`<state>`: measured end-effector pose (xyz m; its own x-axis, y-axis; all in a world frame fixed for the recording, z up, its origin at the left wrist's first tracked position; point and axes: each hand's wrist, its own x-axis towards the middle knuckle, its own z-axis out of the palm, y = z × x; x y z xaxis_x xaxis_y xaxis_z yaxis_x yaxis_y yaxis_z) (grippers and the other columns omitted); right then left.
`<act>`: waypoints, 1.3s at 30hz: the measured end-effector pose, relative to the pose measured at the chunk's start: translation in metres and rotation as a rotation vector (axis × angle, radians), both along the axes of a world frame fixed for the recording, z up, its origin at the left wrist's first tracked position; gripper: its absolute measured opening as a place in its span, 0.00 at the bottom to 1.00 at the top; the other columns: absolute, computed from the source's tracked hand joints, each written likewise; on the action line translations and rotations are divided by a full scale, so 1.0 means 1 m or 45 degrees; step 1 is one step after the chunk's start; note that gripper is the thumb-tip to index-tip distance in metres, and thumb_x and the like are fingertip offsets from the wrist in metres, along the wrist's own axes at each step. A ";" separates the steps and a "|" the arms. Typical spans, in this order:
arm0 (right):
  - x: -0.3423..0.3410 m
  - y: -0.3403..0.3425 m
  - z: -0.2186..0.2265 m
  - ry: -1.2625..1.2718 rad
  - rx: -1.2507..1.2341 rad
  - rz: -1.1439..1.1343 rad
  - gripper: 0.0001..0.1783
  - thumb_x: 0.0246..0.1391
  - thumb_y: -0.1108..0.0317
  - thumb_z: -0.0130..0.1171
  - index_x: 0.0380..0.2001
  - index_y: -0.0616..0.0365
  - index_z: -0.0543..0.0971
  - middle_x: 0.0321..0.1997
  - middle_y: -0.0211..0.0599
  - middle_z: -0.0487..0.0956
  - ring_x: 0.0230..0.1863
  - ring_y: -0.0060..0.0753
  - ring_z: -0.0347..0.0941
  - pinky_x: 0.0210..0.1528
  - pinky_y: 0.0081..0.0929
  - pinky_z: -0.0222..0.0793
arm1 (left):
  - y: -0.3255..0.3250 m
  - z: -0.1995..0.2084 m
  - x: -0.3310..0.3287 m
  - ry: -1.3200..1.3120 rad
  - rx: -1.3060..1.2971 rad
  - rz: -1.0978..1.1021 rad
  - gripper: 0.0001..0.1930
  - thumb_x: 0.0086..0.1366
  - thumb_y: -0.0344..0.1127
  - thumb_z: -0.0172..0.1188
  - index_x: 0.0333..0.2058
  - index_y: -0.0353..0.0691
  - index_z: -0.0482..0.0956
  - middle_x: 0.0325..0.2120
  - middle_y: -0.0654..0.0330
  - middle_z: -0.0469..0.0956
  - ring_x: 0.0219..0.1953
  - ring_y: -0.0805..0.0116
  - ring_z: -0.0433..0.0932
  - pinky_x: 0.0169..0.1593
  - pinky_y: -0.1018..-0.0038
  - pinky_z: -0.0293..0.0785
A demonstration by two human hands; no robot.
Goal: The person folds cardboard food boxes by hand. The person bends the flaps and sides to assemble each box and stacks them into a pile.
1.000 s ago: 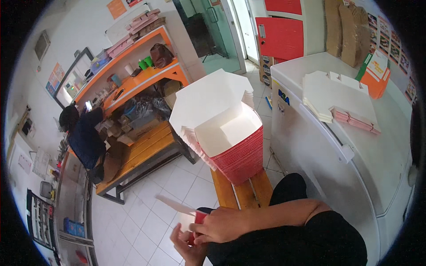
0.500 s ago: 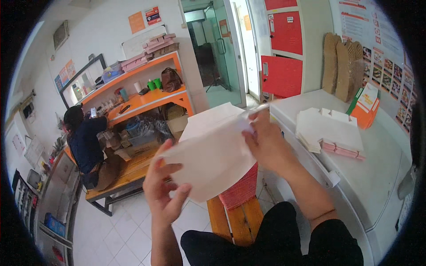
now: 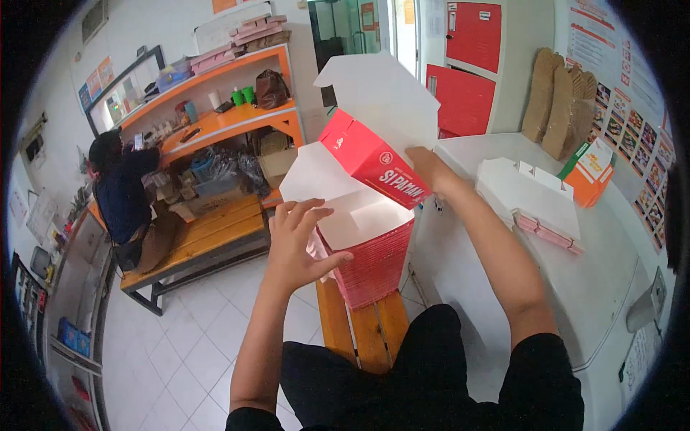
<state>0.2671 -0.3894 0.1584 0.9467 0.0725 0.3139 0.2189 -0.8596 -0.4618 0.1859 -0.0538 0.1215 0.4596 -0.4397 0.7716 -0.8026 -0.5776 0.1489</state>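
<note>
R hand (image 3: 431,174), just R of ctr, grips the R end of a red box (image 3: 374,161) w/ white print; its fingers are mostly hidden behind the card, closed on it. Box is at ctr of frame, tilted, w/ its big white flap (image 3: 384,90) standing up toward top ctr. It's right over the nested box stack (image 3: 374,266), can't tell if the low edge touches. Stack's red outside, top one open w/ white inside, set on a slatted wooden desk (image 3: 338,323) at lwr ctr. L hand (image 3: 293,248), L of ctr, holds nothing: fingers spread, thumb out in front of the stack's L side, contact unclear. A white card panel (image 3: 305,172) sticks up just behind that hand. Mid R: white chest (image 3: 611,244) carrying a pile of flat cartons (image 3: 532,190) + an orange/green carton (image 3: 593,176); brown cardboard pieces (image 3: 543,97) upright behind, upr R. Red lockers (image 3: 474,36) top, R of ctr. Mid L: co-worker (image 3: 122,194) in dark top w/ phone (image 3: 139,141), next to an orange shelf unit (image 3: 287,118) w/ green cups (image 3: 248,94) + brown bag (image 3: 272,90).
</note>
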 end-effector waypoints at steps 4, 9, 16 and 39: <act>0.012 0.017 -0.011 0.095 -0.230 0.085 0.42 0.49 0.46 0.75 0.56 0.71 0.78 0.57 0.66 0.81 0.59 0.64 0.79 0.62 0.44 0.76 | 0.006 -0.023 0.015 0.042 0.074 0.095 0.37 0.41 0.64 0.81 0.43 0.44 0.81 0.48 0.63 0.81 0.48 0.56 0.71 0.48 0.61 0.64; 0.002 0.021 -0.009 0.072 -0.403 0.032 0.31 0.48 0.56 0.74 0.48 0.70 0.80 0.50 0.65 0.82 0.54 0.64 0.81 0.58 0.49 0.77 | 0.015 -0.039 0.035 -0.096 0.011 0.077 0.36 0.38 0.68 0.80 0.35 0.44 0.81 0.38 0.64 0.81 0.39 0.60 0.70 0.44 0.64 0.61; 0.008 0.031 -0.003 0.118 -0.710 0.101 0.24 0.51 0.65 0.70 0.48 0.69 0.80 0.52 0.66 0.81 0.56 0.64 0.79 0.60 0.49 0.75 | 0.010 -0.044 0.038 -0.021 -0.119 0.072 0.33 0.39 0.67 0.80 0.32 0.45 0.80 0.36 0.64 0.78 0.38 0.60 0.69 0.44 0.63 0.62; -0.005 0.050 -0.026 0.071 -0.426 -0.120 0.34 0.67 0.41 0.57 0.50 0.69 0.81 0.50 0.65 0.82 0.54 0.66 0.80 0.58 0.55 0.75 | 0.003 -0.059 0.012 -0.015 -0.132 -0.062 0.24 0.46 0.36 0.84 0.43 0.47 0.85 0.58 0.55 0.75 0.64 0.48 0.69 0.63 0.52 0.67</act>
